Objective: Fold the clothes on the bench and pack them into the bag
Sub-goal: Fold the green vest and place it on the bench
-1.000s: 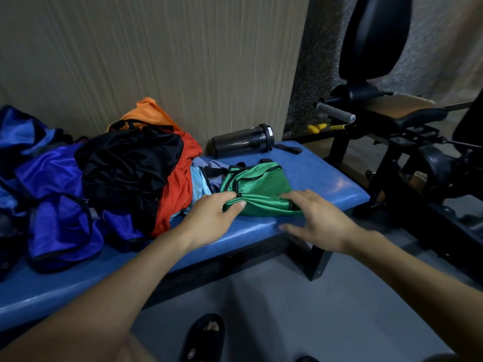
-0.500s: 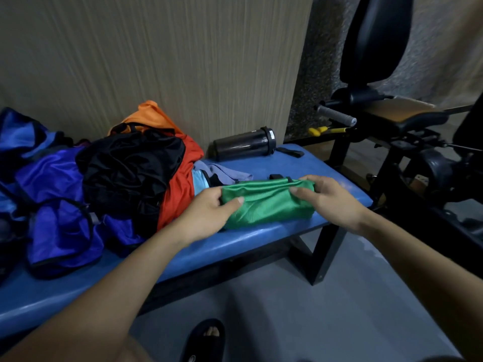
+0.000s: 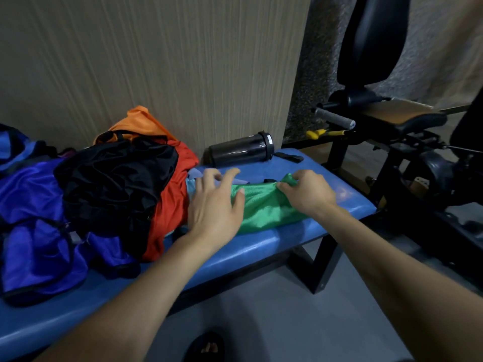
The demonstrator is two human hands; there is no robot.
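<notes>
A folded green garment (image 3: 264, 207) lies on the right part of the blue bench (image 3: 261, 246). My right hand (image 3: 305, 194) pinches the garment's far right corner. My left hand (image 3: 217, 205) hovers over its left end with fingers spread and loosely bent, holding nothing. A heap of clothes sits to the left: a black piece (image 3: 115, 178), an orange-red one (image 3: 172, 205) and blue-purple ones (image 3: 39, 231). A light blue cloth (image 3: 192, 182) peeks out beside the left hand. The blue bag (image 3: 13, 147) shows at the far left edge.
A dark shaker bottle (image 3: 240, 151) lies on its side at the back of the bench by the wall. A black gym machine (image 3: 392, 126) stands close to the right. My sandalled foot (image 3: 206, 346) is on the grey floor below.
The green garment went from a loose wedge to a folded strip. My left hand let go of its left end and lifted, fingers spread. My right hand now pinches the far right corner.
</notes>
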